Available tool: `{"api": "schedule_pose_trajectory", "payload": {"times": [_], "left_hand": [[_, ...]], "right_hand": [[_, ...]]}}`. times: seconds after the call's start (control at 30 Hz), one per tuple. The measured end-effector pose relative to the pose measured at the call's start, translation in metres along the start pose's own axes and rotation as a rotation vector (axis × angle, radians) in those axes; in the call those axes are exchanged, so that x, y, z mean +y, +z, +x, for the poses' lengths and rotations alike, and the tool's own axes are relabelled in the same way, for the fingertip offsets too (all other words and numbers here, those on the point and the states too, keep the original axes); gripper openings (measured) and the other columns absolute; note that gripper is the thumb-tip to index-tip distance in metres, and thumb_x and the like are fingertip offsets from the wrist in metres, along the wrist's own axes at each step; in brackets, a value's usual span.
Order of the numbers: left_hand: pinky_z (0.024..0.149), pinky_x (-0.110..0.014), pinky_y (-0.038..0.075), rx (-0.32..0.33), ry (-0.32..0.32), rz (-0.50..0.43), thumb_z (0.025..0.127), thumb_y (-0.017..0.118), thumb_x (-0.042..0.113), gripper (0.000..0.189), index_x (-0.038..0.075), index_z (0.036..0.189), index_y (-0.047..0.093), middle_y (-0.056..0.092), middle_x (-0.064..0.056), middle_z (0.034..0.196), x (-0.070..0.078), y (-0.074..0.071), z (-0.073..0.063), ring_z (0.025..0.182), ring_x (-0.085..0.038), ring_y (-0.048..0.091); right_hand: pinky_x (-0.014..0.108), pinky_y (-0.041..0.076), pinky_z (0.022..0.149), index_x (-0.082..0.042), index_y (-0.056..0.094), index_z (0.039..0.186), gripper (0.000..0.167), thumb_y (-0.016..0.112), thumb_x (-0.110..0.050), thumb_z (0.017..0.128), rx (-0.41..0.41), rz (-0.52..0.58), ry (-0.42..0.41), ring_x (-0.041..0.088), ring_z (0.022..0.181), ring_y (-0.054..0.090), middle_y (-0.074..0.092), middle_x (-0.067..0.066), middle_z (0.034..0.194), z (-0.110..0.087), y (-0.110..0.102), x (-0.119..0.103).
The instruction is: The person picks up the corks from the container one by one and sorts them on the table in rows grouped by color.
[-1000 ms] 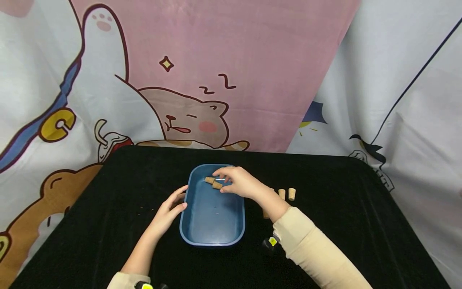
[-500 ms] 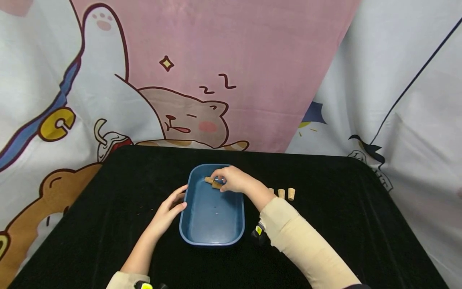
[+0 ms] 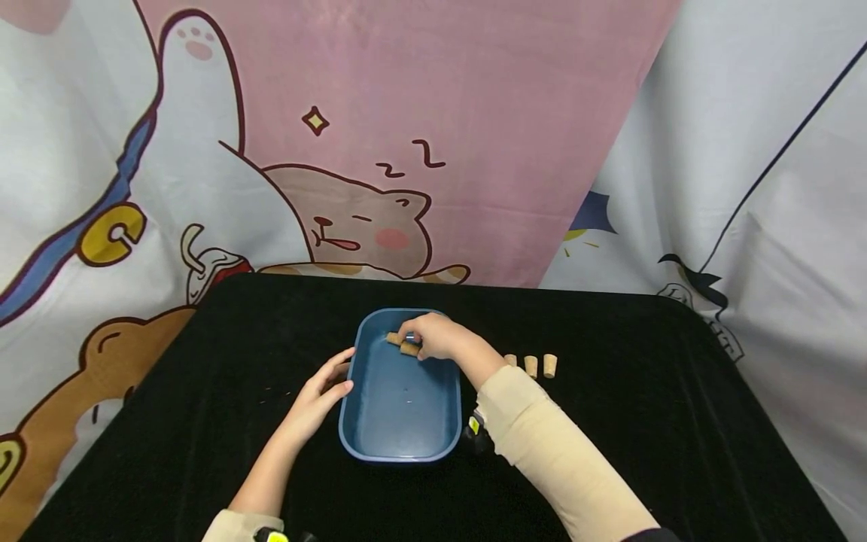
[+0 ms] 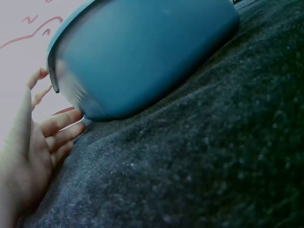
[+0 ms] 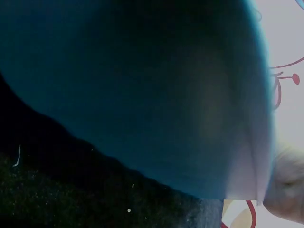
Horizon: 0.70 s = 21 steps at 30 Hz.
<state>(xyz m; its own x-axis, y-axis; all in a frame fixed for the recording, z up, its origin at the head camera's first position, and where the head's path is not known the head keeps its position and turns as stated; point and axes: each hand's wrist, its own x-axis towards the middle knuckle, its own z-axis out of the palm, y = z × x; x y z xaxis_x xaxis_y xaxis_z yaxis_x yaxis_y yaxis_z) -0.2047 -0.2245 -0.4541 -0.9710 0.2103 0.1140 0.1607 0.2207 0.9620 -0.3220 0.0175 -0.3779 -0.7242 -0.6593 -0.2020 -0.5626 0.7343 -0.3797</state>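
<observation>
A blue plastic tray (image 3: 400,406) stands in the middle of the black-covered table. Two corks (image 3: 409,349) lie together near its far end. My right hand (image 3: 436,336) reaches over the right wall into the tray, index finger and thumb bent down beside these corks. I cannot tell whether a cork is pinched behind those fingers. At the tray's left side is my left hand (image 3: 323,385), fingers extended against the wall; in the left wrist view its fingertips meet the tray wall (image 4: 142,52). The right wrist view is mostly filled by the tray's outer wall (image 5: 142,95).
Right of the tray, beyond my right forearm, several corks (image 3: 550,366) stand in a row on the black cloth (image 3: 650,421). Small crumbs lie left of the tray. A cartoon-printed curtain (image 3: 515,113) hangs behind the table.
My right hand has shifted slightly left and lower into the tray, its fingers closing in beside the two corks. The left hand and the tray stay in place.
</observation>
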Motion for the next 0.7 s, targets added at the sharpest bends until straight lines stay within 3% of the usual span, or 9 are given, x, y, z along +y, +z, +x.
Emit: {"api": "schedule_pose_trajectory", "payload": {"times": [0.27, 0.47, 0.7], "left_hand": [[0.093, -0.052, 0.045, 0.0, 0.001, -0.009, 0.099, 0.053, 0.023, 0.05, 0.022, 0.146, 0.038, 0.047, -0.02, 0.137, 0.0002, -0.0015, -0.0006, 0.118, -0.038, 0.051], [0.093, -0.051, 0.045, 0.008, -0.01, -0.004, 0.098, 0.053, 0.024, 0.05, 0.022, 0.146, 0.038, 0.048, -0.02, 0.136, 0.0009, -0.001, -0.0006, 0.118, -0.037, 0.051], [0.094, -0.051, 0.045, 0.006, -0.024, -0.006, 0.098, 0.053, 0.024, 0.05, 0.023, 0.146, 0.038, 0.047, -0.02, 0.137, 0.0009, -0.0002, -0.0008, 0.119, -0.037, 0.05]], "right_hand": [[0.029, 0.049, 0.078, -0.019, 0.065, 0.121, 0.042, 0.073, -0.002, 0.083, 0.01, -0.014, 0.002, 0.016, 0.087, 0.053, 0.059, 0.0, 0.094, 0.0051, 0.0056, 0.0002], [0.03, 0.048, 0.082, -0.019, 0.066, 0.118, 0.038, 0.071, -0.002, 0.085, 0.022, -0.047, -0.014, 0.016, 0.088, 0.053, 0.06, 0.001, 0.095, 0.0055, 0.009, 0.0008], [0.029, 0.047, 0.079, -0.017, 0.067, 0.116, 0.034, 0.071, -0.004, 0.085, 0.044, -0.002, -0.031, 0.015, 0.085, 0.053, 0.06, 0.0, 0.091, 0.0028, 0.009, 0.001]]}}
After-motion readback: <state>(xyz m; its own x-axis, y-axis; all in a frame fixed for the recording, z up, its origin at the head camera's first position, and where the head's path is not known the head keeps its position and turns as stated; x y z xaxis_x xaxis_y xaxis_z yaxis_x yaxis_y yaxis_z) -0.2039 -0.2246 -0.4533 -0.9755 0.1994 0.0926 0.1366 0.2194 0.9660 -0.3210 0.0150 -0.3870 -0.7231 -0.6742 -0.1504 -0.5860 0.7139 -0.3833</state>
